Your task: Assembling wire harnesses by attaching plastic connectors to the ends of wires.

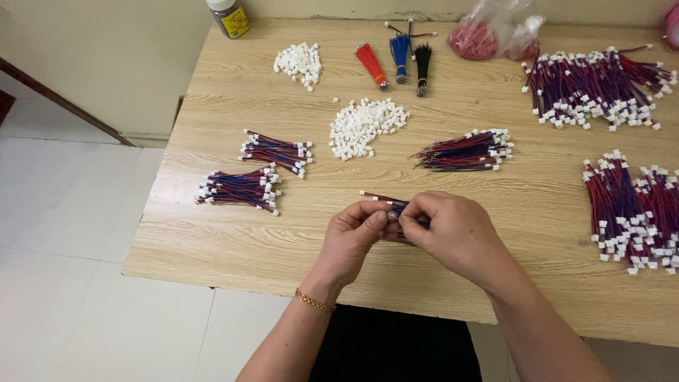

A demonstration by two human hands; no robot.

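— What have the hands got?
— Left hand [351, 237] and right hand [453, 230] are both pinched shut on a small wire bundle [387, 205], held close above the table [495, 283] edge, likely for fine fingertip work.
— And around them?
— White connectors [364, 126] heaped within reach; finished bundles [240, 187] set aside left.

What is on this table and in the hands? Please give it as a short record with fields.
Surface: wooden table
Left hand: pinches a small wire bundle
Right hand: fingertips on the same bundle
Centre: pile of white connectors
Left side: two finished red-and-blue wire bundles
Far edge: red, blue and black wire tufts
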